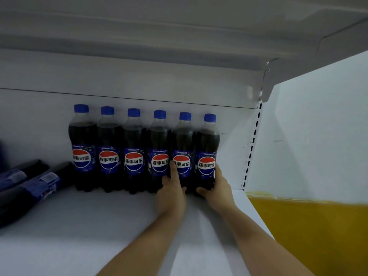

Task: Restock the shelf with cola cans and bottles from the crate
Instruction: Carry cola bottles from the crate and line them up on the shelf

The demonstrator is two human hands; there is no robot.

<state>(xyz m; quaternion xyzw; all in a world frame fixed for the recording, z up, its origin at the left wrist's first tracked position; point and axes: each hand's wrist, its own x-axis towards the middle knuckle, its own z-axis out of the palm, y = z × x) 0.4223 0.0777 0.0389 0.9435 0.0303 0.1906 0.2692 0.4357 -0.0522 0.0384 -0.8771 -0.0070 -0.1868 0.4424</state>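
Note:
Several cola bottles with blue caps stand upright in a row against the back wall of the white shelf [103, 220]. My left hand [171, 193] grips the lower part of the second bottle from the right [182, 142]. My right hand [216, 188] grips the base of the rightmost bottle [208, 144], thumb in front and fingers round its right side. Both bottles stand on the shelf, touching their neighbours.
Two more cola bottles [37, 184] lie on their sides at the left end of the shelf. Another shelf board [179, 36] hangs overhead. A slotted upright [252, 148] closes the right end, beyond it a white and yellow wall [310, 226].

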